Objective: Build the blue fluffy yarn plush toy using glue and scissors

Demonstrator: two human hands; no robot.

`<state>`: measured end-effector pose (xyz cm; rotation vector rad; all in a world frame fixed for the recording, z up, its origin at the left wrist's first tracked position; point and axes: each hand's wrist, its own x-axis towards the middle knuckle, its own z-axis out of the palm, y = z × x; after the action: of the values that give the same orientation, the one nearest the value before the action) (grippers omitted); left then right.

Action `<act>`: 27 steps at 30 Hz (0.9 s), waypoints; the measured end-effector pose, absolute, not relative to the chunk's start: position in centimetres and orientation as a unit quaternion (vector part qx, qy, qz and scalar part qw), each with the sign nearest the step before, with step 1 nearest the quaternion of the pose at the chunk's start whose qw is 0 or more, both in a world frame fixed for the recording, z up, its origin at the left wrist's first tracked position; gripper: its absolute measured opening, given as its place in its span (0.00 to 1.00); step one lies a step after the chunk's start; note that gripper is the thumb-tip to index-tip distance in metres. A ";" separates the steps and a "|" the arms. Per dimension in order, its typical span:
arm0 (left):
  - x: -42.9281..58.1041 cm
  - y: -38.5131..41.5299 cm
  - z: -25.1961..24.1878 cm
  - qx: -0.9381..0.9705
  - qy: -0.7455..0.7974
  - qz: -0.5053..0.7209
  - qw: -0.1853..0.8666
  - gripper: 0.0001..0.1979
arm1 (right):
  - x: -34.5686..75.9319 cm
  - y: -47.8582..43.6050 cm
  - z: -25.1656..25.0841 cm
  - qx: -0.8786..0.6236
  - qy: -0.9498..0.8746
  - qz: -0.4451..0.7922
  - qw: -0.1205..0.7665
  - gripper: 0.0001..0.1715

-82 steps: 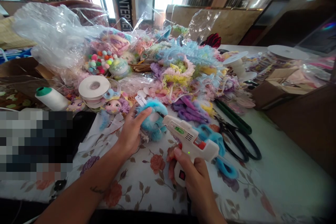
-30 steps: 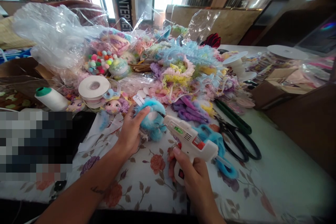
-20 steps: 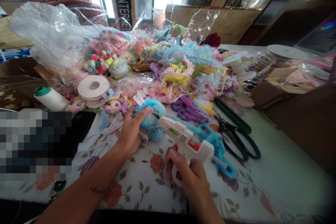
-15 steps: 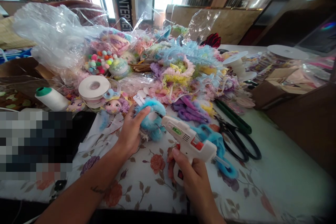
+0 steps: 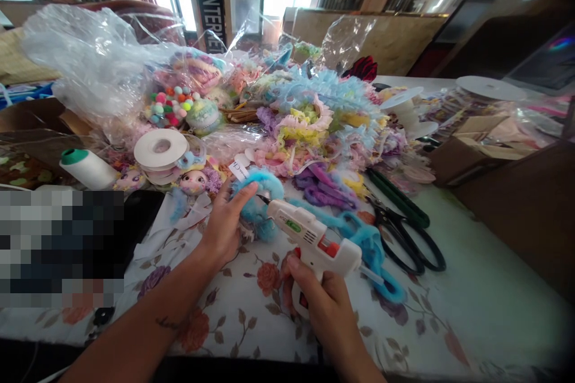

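Note:
My right hand [image 5: 324,305] is wrapped round the grip of a white hot glue gun [image 5: 309,238] with a green label and an orange trigger. Its nozzle points left into a fluffy blue ring-shaped piece [image 5: 258,203] on the flowered tablecloth. My left hand [image 5: 225,222] is closed on that blue piece, thumb on top, holding it against the nozzle. More blue fluffy cord [image 5: 372,251] trails to the right behind the gun.
Black-handled scissors [image 5: 406,239] and a green tool [image 5: 395,196] lie to the right. A heap of pastel ruffled trims [image 5: 314,119], plastic bags [image 5: 90,60], a white ribbon spool [image 5: 160,148], a thread cone [image 5: 87,167] and small doll heads [image 5: 194,182] crowd the back. Cardboard boxes [image 5: 485,137] stand at right.
The glue gun in my right hand has shifted a little left and down, its nozzle pushed further into the blue piece. My left hand has stayed on the piece.

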<state>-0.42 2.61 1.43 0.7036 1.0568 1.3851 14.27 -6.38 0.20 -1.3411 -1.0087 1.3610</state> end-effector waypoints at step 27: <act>-0.4 2.7 1.7 0.297 0.453 0.597 0.592 0.30 | 14.4 -6.8 -0.7 -0.562 -0.402 0.554 0.464 0.27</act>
<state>-0.42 2.65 1.71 0.6919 1.0535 1.3876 14.39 -6.77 -0.75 -1.3821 -0.9888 1.3614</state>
